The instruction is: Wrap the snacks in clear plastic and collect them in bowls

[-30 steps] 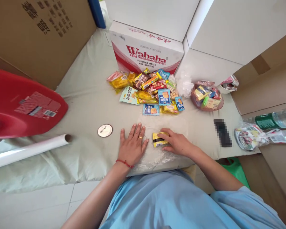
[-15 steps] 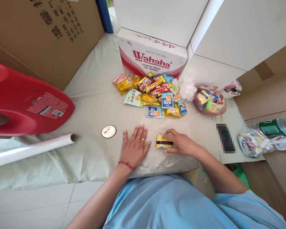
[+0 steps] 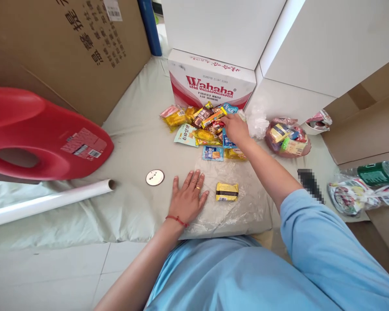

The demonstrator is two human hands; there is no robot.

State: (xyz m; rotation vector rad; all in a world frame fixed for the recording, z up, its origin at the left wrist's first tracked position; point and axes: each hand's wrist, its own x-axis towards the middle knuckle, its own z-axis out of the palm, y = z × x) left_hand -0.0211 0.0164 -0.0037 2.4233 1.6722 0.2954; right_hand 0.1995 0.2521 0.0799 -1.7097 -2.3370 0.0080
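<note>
My left hand (image 3: pixel 186 198) lies flat on the cloth with its fingers spread, pressing the edge of a clear plastic bag (image 3: pixel 249 207). On that bag rests a small yellow snack packet (image 3: pixel 227 192) with a dark band. My right hand (image 3: pixel 236 129) is stretched over the far pile of wrapped snacks, its fingertips down among the packets beside an orange-and-yellow bar (image 3: pixel 214 117). Its grip is partly hidden. Around it lie a brown cocoa packet (image 3: pixel 202 115), a pale green pouch (image 3: pixel 186 134), yellow packets (image 3: pixel 207 134) and a blue packet (image 3: pixel 213 153).
Behind the pile stands a Wahaha water carton (image 3: pixel 210 86). A bowl of snacks (image 3: pixel 288 137) is on the right. To the left are a round white badge (image 3: pixel 154 177), a white tube (image 3: pixel 52 203), a red jug (image 3: pixel 52 134) and a large cardboard box (image 3: pixel 68 52).
My right hand has let go of the yellow packet on the bag and moved forward to the snack pile. My left hand has stayed flat in place. The view has shifted slightly.
</note>
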